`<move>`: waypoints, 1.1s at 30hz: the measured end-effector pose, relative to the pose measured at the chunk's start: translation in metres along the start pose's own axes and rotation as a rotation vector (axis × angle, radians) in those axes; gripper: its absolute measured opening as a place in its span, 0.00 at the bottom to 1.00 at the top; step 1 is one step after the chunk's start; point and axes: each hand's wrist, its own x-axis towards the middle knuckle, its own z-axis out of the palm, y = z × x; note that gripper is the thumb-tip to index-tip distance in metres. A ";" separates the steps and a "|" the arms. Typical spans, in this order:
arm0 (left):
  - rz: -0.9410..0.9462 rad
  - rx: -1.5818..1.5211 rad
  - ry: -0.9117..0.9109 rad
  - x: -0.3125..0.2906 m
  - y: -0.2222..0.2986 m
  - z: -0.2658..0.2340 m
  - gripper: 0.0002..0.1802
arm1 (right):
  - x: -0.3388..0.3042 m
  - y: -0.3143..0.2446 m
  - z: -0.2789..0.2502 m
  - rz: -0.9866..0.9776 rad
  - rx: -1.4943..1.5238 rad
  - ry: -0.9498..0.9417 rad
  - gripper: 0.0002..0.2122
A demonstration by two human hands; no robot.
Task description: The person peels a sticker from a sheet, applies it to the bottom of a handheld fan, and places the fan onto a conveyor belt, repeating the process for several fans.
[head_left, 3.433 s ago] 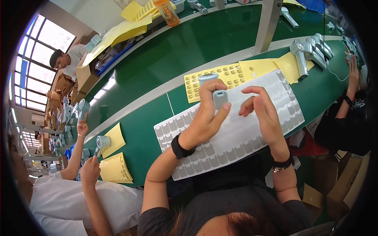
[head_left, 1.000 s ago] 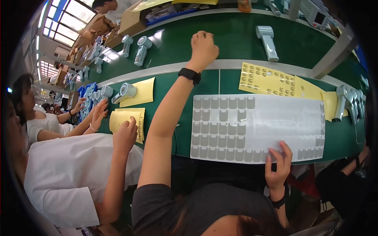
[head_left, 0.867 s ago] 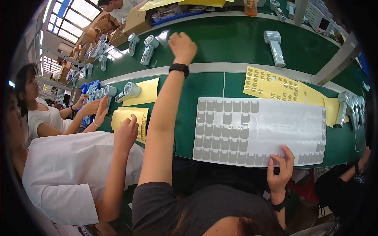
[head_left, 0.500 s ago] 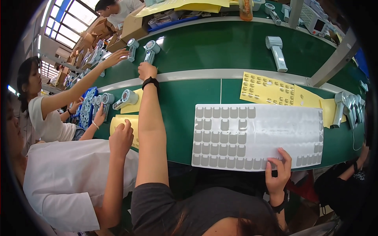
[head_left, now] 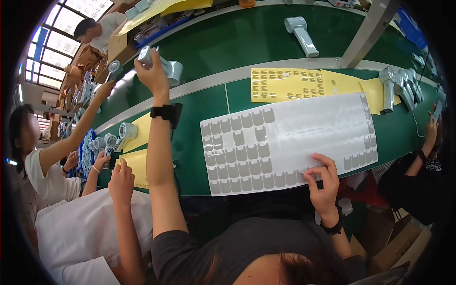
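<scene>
Pale-blue fan (head_left: 172, 71) is sitting in the left grip (head_left: 153, 76), fingers wrapping the handle, out at 10 o'clock from the white sheet (head_left: 313, 121) (12 = straight ahead). Can't tell if its head is clearing the green worktop (head_left: 192, 123). Right grip (head_left: 324, 183) is resting at the sheet's near edge, 5 o'clock, fingers loosely curling, pinching nothing.

Progress, my read: partway through the sheet. Grey stickers (head_left: 246, 183) are filling the 8-to-9 o'clock end in rows, gaps showing in the second row from the far edge; more are lining the near edge and the 3 o'clock end. Middle is lying bare, so those slots are looking used up. No loose sticker is showing in either grip, so I'm reading this unit as being at its start. Spare fan (head_left: 302, 38) is lying at 12, more fans (head_left: 389, 88) are grouping at 2; can't tell which are finished.

Orientation: long axis is running 10 to 4 o'clock, looking foreshortened. Round head is pointing to 4, handle butt to 10.
</scene>
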 end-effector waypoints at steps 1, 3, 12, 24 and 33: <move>-0.053 -0.278 -0.084 -0.015 0.029 0.007 0.19 | -0.001 -0.002 -0.004 0.014 0.024 -0.021 0.04; -0.129 -0.603 -0.252 -0.045 0.075 0.016 0.18 | 0.000 -0.004 -0.009 0.031 0.044 -0.039 0.04; 0.482 -0.650 -0.853 -0.170 0.200 -0.002 0.33 | 0.036 -0.043 -0.045 0.274 0.796 -0.004 0.08; 0.596 -0.693 -0.867 -0.216 0.220 -0.005 0.36 | 0.071 -0.064 -0.045 0.296 0.894 0.110 0.22; 0.594 -0.694 -0.859 -0.217 0.220 -0.006 0.37 | 0.074 -0.065 -0.040 0.275 0.861 0.129 0.24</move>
